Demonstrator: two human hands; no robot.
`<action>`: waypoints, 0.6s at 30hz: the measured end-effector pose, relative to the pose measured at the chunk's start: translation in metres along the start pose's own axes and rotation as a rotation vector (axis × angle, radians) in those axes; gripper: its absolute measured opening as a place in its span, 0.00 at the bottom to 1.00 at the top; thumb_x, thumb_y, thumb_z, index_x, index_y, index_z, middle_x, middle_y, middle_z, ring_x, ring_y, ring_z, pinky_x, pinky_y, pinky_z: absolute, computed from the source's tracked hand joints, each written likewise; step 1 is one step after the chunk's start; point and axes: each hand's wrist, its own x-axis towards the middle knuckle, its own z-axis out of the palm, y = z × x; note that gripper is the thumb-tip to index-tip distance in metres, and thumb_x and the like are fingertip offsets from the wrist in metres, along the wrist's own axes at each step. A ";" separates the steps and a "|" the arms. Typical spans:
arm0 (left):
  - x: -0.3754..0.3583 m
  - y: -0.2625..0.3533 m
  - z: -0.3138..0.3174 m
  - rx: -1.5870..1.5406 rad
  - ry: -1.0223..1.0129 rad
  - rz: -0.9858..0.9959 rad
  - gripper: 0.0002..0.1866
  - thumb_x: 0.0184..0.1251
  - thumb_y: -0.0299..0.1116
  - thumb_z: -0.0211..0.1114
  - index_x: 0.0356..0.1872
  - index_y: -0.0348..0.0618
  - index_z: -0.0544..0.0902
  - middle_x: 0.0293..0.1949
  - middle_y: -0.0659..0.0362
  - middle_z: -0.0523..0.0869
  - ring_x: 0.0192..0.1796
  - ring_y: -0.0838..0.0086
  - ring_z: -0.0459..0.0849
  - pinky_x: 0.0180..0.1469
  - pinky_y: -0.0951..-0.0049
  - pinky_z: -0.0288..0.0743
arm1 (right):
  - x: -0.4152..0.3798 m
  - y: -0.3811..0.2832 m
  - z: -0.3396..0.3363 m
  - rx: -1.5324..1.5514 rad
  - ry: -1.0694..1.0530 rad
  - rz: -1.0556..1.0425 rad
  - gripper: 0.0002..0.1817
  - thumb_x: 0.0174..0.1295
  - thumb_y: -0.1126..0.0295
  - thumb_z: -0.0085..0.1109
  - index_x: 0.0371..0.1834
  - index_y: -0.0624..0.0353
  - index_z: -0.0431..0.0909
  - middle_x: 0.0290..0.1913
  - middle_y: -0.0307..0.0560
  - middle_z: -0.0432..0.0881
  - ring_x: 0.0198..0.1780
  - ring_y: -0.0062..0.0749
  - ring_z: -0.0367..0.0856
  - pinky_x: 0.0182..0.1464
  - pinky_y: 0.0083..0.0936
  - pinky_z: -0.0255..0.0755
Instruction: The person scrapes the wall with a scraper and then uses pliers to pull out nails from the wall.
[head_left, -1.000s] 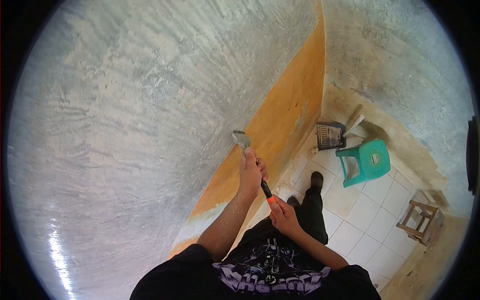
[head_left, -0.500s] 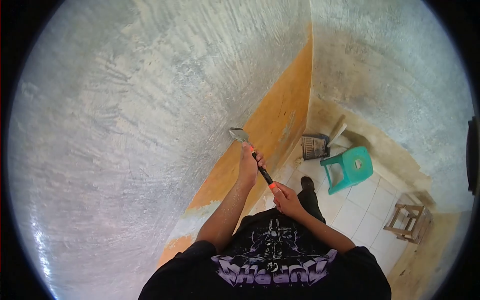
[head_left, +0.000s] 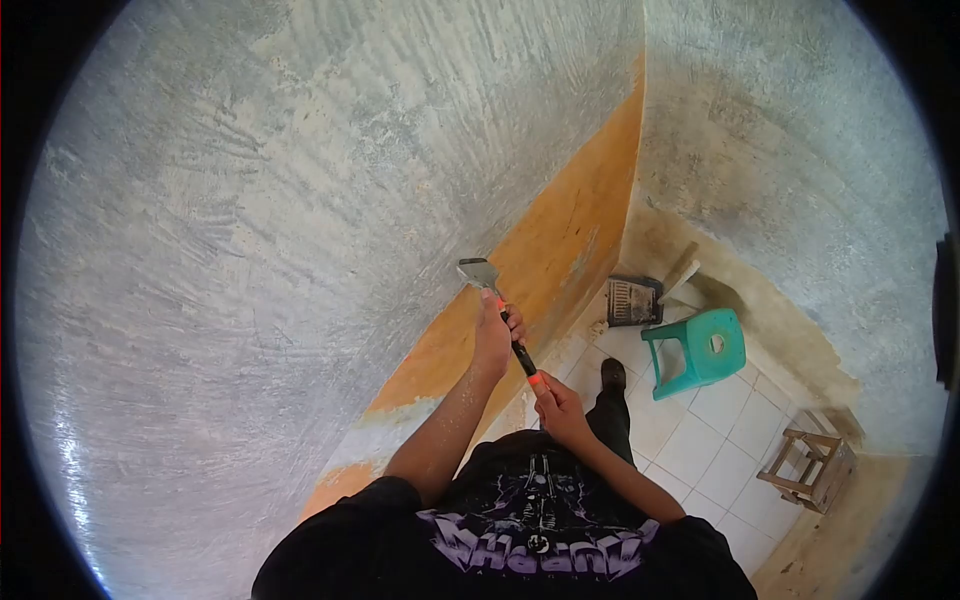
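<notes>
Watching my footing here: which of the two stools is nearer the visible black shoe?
The green stool, with a hole in its seat. The other stool is brown wood and farther from the shoe.

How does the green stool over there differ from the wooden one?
The green stool looks like moulded plastic, while the wooden stool is brown with an open frame of bars. The green stool looks bigger than the wooden stool. The green stool stands near the black dustpan; the wooden stool is farther from it. Both stand on the white tiled floor, close to a wall.
</notes>
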 end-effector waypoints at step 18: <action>0.001 0.005 0.004 0.096 0.040 0.028 0.22 0.79 0.61 0.39 0.43 0.52 0.64 0.19 0.66 0.62 0.17 0.80 0.61 0.21 0.75 0.61 | 0.000 -0.002 0.018 0.137 0.020 0.021 0.23 0.77 0.57 0.49 0.67 0.59 0.71 0.22 0.27 0.61 0.20 0.09 0.58 0.20 0.12 0.54</action>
